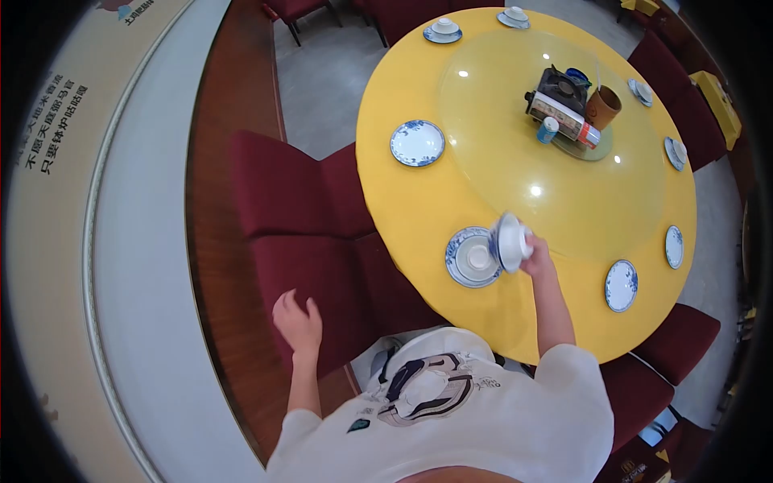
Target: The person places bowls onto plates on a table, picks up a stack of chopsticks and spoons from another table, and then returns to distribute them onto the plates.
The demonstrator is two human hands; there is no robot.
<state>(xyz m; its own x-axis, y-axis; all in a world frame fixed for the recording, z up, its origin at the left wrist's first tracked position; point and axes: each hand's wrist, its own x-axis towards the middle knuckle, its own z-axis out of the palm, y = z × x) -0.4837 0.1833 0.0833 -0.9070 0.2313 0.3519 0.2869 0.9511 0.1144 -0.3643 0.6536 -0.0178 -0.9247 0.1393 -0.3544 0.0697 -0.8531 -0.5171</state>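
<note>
A right hand (533,253) closes its grip on a tilted white bowl (510,243), its side banded in blue, above a blue-patterned plate (455,266) on the yellow-covered desk (419,217). The left hand (298,320), fingers parted, holds nothing.

Bowl (507,242) apparently white, blue-patterned.

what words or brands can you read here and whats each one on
"不愿天庭弼马官": wall
"只要钵炉咕咕嘎": same wall
"土鸡…": higher on the wall, rest unclear
Another wall column: partly faded, unclear
Shirt, blue can: lettering too small or blurred
</note>
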